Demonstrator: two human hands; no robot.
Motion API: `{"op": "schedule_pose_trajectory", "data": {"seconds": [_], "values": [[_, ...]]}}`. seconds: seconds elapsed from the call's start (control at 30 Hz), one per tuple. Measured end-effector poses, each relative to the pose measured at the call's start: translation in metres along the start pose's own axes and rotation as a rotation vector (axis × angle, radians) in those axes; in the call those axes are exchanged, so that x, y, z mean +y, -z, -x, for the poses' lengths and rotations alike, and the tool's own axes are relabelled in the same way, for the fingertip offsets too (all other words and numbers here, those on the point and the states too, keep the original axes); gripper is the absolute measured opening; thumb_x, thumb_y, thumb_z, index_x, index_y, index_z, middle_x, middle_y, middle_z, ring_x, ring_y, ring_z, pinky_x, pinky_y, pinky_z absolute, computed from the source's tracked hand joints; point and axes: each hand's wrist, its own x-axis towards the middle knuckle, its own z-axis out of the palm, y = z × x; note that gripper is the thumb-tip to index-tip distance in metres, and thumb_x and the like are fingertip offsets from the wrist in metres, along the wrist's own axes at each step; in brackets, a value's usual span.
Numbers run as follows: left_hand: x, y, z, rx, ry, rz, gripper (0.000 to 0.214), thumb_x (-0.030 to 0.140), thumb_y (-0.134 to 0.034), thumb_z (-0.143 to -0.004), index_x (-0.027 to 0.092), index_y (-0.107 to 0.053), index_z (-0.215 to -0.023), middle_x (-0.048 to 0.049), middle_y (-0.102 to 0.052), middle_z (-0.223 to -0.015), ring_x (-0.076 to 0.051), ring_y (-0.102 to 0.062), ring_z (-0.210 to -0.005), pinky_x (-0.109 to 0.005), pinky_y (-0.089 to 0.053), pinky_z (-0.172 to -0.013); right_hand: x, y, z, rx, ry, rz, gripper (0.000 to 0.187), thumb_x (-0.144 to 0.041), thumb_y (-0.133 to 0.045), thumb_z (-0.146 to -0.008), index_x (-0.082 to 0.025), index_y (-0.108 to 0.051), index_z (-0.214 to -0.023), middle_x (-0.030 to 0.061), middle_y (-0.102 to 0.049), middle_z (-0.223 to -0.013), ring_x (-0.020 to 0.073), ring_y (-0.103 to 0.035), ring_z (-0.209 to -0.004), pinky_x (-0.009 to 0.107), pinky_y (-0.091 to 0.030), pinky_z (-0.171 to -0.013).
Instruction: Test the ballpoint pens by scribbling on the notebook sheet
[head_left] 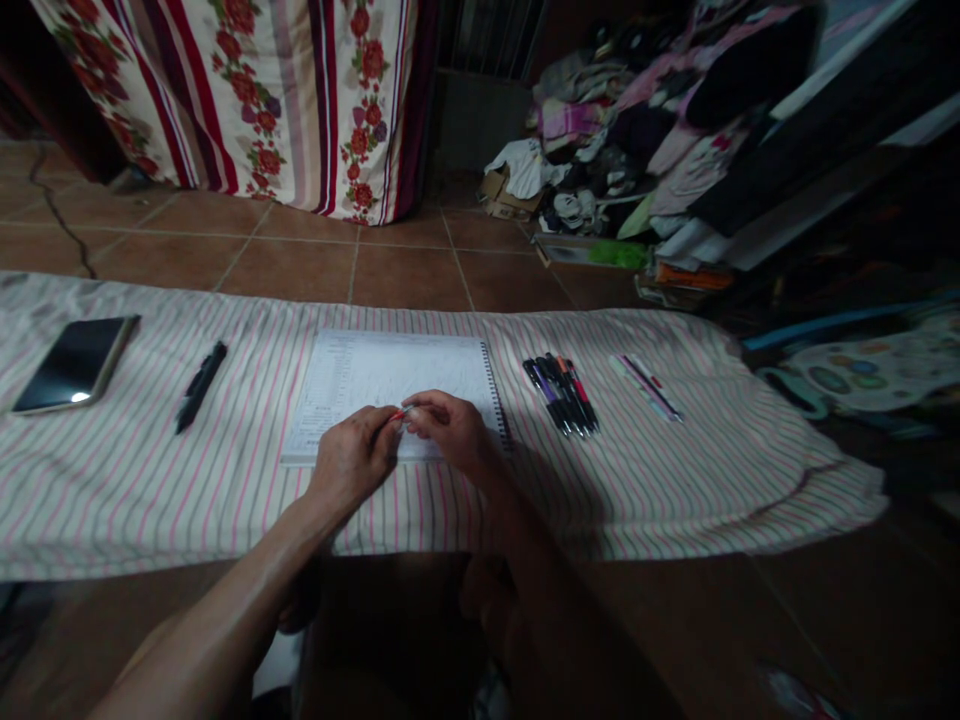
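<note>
My left hand [349,450] and my right hand [450,430] meet above an open spiral notebook [405,355]. Between the fingertips of both is a thin red pen part [397,414] with a silvery end; most of it is hidden by the fingers. Each hand pinches it from its own side. Printed or written marks cover the page's left part, and the wire binding runs down its right edge. Right of the notebook lies a row of several dark pens [566,400] with coloured sections. Farther right are several thin sticks [649,387] that look like pen refills.
A striped cloth [435,500] covers the low table. A black marker-like pen [201,387] and a dark-screened phone or tablet [79,362] lie to the left. Beyond are a tiled floor [300,250], a floral curtain [262,100] and a heap of clothes [630,130].
</note>
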Motion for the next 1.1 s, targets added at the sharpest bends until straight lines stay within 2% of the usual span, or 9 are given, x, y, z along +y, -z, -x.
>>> {"op": "schedule_pose_trajectory", "data": {"seconds": [0.27,0.57,0.73,0.93,1.1], "values": [[0.0008,0.0009,0.0001,-0.003,-0.003,-0.016,0.029,0.031,-0.04,-0.09,0.019,-0.063,-0.101,-0.0052,-0.069,-0.091,-0.017,-0.064,-0.079,-0.027,-0.046,-0.068,-0.0053,-0.0001,0.0011,-0.011,0.006,-0.026,0.02,-0.029,-0.057,-0.076,-0.019,-0.059,-0.093,-0.0011,-0.064,-0.068,0.0114,-0.062,-0.063,0.025,-0.049,-0.06],[0.0042,0.0023,0.0006,-0.027,-0.038,-0.126,0.031,0.032,-0.036,-0.091,0.019,-0.063,-0.1,-0.0044,-0.066,-0.082,-0.016,-0.061,-0.072,-0.026,-0.043,-0.062,-0.0053,-0.0008,0.0007,0.014,-0.036,0.011,0.014,-0.03,-0.058,-0.076,-0.017,-0.06,-0.08,-0.0008,-0.063,-0.064,0.0105,-0.06,-0.06,0.024,-0.048,-0.059],[0.0029,0.0014,0.0005,-0.007,-0.043,-0.106,0.03,0.031,-0.037,-0.091,0.018,-0.062,-0.101,-0.0048,-0.067,-0.086,-0.016,-0.062,-0.074,-0.026,-0.044,-0.064,-0.0056,0.0004,0.0007,0.0,-0.005,-0.04,0.02,-0.03,-0.057,-0.076,-0.018,-0.06,-0.092,-0.0005,-0.066,-0.069,0.0111,-0.062,-0.062,0.025,-0.049,-0.059],[0.0031,0.0012,0.0011,-0.022,-0.038,-0.158,0.031,0.033,-0.035,-0.091,0.02,-0.062,-0.1,-0.004,-0.067,-0.084,-0.016,-0.062,-0.073,-0.026,-0.042,-0.062,-0.0065,0.0012,0.0007,0.003,-0.035,-0.026,0.014,-0.026,-0.056,-0.076,-0.019,-0.062,-0.085,-0.001,-0.064,-0.065,0.0109,-0.061,-0.061,0.024,-0.049,-0.059],[0.003,0.0003,0.001,-0.008,-0.054,-0.168,0.031,0.032,-0.036,-0.091,0.019,-0.061,-0.1,-0.0047,-0.067,-0.085,-0.018,-0.062,-0.074,-0.027,-0.043,-0.063,-0.007,0.0018,0.0009,0.002,-0.045,-0.024,0.016,-0.027,-0.056,-0.075,-0.018,-0.062,-0.087,-0.0007,-0.064,-0.066,0.0119,-0.062,-0.062,0.025,-0.049,-0.06]]}}
